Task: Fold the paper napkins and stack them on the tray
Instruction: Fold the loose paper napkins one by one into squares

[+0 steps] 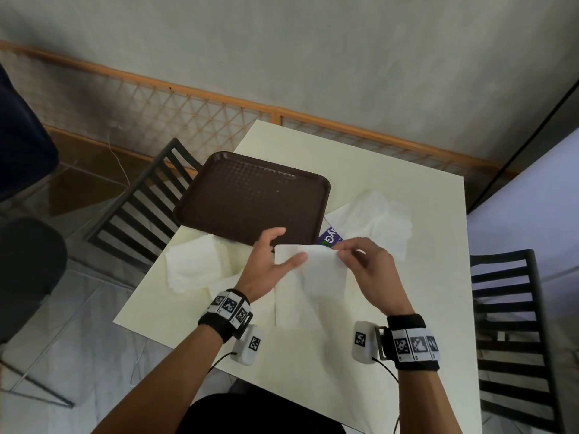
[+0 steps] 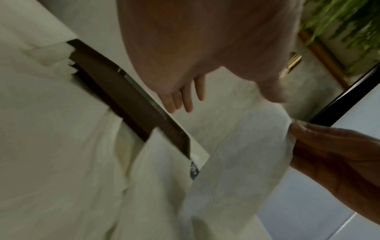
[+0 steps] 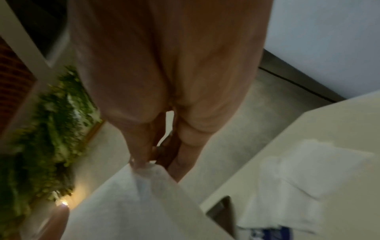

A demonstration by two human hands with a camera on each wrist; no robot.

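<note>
A white paper napkin hangs lifted over the near part of the table. My right hand pinches its top right corner, which the right wrist view shows as fingertips closed on the napkin. My left hand is spread at the napkin's top left edge, thumb lying on the front. In the left wrist view its fingers are straight and apart from the napkin. The brown tray sits bare at the table's far left, just beyond my left hand.
Loose unfolded napkins lie in a pile left of my hands and in another pile at the right. A purple packet peeks out by the tray's near corner. Black slatted chairs stand at the left and right of the cream table.
</note>
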